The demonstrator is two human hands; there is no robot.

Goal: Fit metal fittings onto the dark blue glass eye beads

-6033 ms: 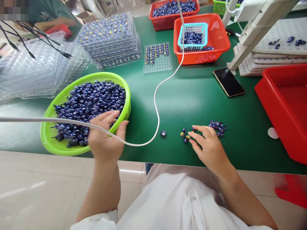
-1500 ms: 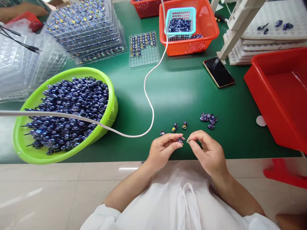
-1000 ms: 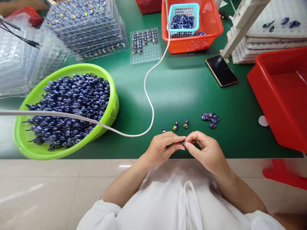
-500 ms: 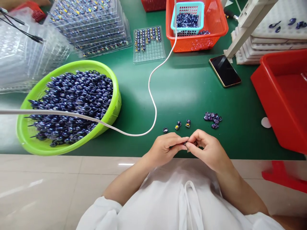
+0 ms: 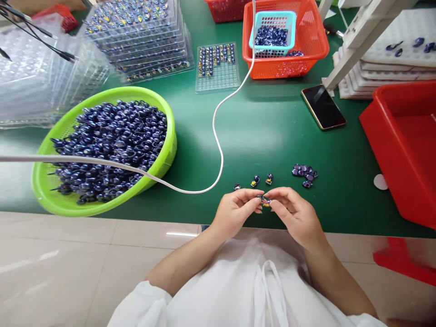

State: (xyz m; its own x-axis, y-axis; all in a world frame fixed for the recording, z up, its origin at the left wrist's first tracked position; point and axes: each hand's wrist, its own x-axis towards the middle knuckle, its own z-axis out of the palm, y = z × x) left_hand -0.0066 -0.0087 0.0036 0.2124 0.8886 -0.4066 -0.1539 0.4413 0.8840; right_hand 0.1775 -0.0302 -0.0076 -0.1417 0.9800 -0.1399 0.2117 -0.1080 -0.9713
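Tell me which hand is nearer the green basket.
Left. The left hand sits right of the green basket, apart from it; the right hand lies farther right.

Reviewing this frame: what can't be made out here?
- Small dark part, head view: mostly hidden by fingertips of left hand and right hand; shape unclear.
- Red bin: cut off by the right edge.
- Loose parts: too small for detail.

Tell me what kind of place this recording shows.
Most likely a small-parts assembly bench in a workshop or factory: a green basket heaped with dark blue parts, stacked clear blister trays filled with them, and both hands, left hand and right hand, pinching one small blue part.
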